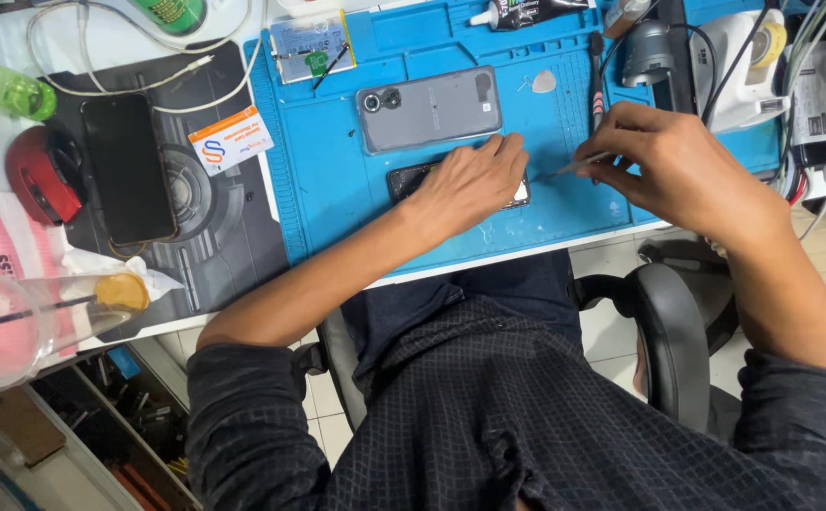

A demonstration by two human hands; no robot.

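The small dark phone part [411,178] lies flat near the front edge of the blue work mat [337,189], mostly hidden under the left hand [470,185]. That hand lies flat on it, fingers spread a little, pressing it down. At 3 o'clock from the part, the right hand [678,170] pinches a thin metal tool [574,168], with its tip just by the part's right end.

I think the tool could slip and scratch the part, or poke a finger, if it is pushed too hard. The part could also slide if the left hand lifts.

The part looks thin, black and shiny, with a pale patch at its right end. At 12 o'clock, just beside it, lies a grey phone back [429,109] with camera rings. Well apart at 9 o'clock lies a black phone [129,168].
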